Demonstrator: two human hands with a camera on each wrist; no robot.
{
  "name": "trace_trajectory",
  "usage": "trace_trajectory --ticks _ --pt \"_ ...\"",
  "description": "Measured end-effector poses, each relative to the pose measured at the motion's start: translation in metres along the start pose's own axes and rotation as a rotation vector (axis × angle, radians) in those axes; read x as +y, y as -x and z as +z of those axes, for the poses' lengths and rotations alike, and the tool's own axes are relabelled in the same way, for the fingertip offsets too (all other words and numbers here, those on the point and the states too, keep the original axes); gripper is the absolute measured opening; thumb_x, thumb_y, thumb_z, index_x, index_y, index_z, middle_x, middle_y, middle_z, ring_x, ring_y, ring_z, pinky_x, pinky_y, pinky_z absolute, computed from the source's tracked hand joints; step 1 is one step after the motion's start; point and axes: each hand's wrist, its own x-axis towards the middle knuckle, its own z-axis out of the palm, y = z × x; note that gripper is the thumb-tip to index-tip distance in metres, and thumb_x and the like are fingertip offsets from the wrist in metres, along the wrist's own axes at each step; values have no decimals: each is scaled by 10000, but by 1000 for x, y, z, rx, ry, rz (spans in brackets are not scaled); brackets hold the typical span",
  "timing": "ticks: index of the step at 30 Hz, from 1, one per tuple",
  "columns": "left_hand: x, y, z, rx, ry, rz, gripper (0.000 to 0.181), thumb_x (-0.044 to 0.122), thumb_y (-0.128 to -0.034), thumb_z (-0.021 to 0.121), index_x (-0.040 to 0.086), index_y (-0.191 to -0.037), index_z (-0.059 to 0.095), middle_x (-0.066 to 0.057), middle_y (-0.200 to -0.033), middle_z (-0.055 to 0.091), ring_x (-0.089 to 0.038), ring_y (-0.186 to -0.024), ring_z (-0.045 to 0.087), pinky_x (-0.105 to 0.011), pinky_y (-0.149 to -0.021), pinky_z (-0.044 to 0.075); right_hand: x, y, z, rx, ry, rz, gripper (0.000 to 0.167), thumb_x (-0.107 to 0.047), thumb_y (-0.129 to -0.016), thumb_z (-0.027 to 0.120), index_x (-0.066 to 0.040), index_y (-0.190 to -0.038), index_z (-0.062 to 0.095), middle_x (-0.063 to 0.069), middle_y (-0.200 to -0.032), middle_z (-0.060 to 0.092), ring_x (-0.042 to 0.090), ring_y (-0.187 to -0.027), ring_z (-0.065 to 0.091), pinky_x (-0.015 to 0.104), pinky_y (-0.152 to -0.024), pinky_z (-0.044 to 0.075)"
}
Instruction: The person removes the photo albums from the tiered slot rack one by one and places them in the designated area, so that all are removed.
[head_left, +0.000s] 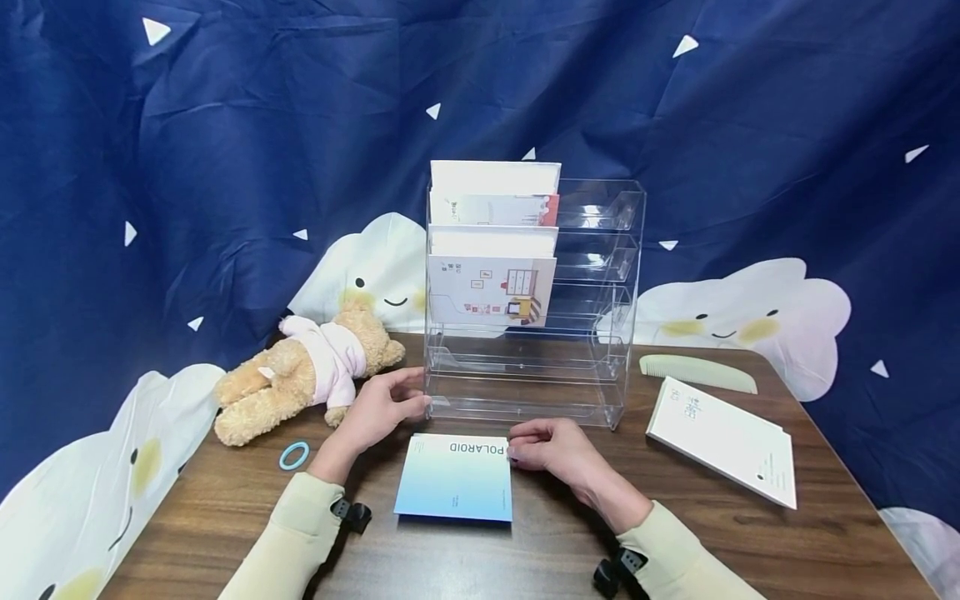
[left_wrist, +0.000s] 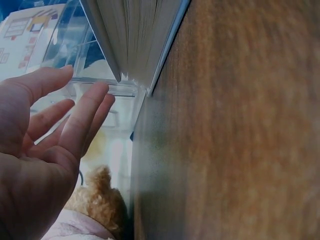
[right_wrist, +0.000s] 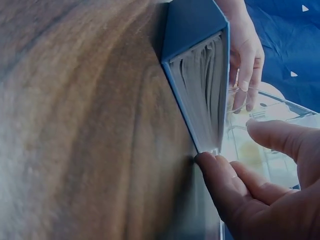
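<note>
A thick album with a blue gradient cover reading POLAROID (head_left: 456, 485) lies flat on the table, its lettering upside down in the head view. My right hand (head_left: 561, 454) is at its far right corner; in the right wrist view the fingertips (right_wrist: 206, 162) meet the album's corner while the thumb stays apart. Beyond the album stands a clear tiered rack (head_left: 517, 408) holding white booklets and a booklet with a room drawing (head_left: 491, 292). My left hand (head_left: 380, 412) is beside the rack's lower left side, fingers extended; whether they touch it I cannot tell.
A teddy bear (head_left: 300, 371) in a pink top lies at the left, with a blue ring (head_left: 294, 456) near it. At the right are a pale green comb (head_left: 697, 371) and a stack of white booklets (head_left: 723, 442). A blue curtain (head_left: 225, 125) hangs behind.
</note>
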Motion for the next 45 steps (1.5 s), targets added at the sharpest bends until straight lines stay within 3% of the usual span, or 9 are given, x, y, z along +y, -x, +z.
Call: trace_trajectory --ticks 8,20,29,37,45 --pt "1 0 1 -1 7 -10 559 239 -1035 812 114 -1559 664 -131 -1332 822 -229 -1148 816 -265 -891 620 -24 2 -17 60 109 -49 427 -141 -980 849 67 -1342 759 231 -1311 807 63 -1017 734 208 -868 586" --pt "1 0 0 -12 32 -9 562 237 -1039 811 110 -1565 658 -137 -1328 823 -227 -1132 822 -268 -895 630 -79 -1 -37 88 78 -173 431 -97 -988 852 48 -1379 744 177 -1289 831 -3 -1000 787 207 -908 633" --pt "2 0 1 -5 33 -8 565 244 -1032 816 116 -1560 663 -133 -1398 796 -248 -1176 813 -321 -939 644 -116 -8 -52 155 88 -261 470 -148 -999 858 9 -1423 732 164 -1395 792 -22 -1058 778 166 -934 606" --pt "1 0 2 -17 45 4 566 224 -1036 809 105 -1567 652 -146 -1448 768 -266 -1200 807 -275 -919 637 -143 -20 -70 261 104 -343 466 -131 -1001 857 35 -1415 720 210 -1370 779 -13 -1049 764 146 -938 605" --pt "0 0 1 -4 37 11 560 216 -1036 804 93 -1562 654 -145 -1433 777 -269 -1206 805 -295 -940 640 -162 -34 -83 393 130 -375 445 -174 -1018 849 -32 -1426 741 177 -1353 771 -21 -1074 735 129 -942 573"
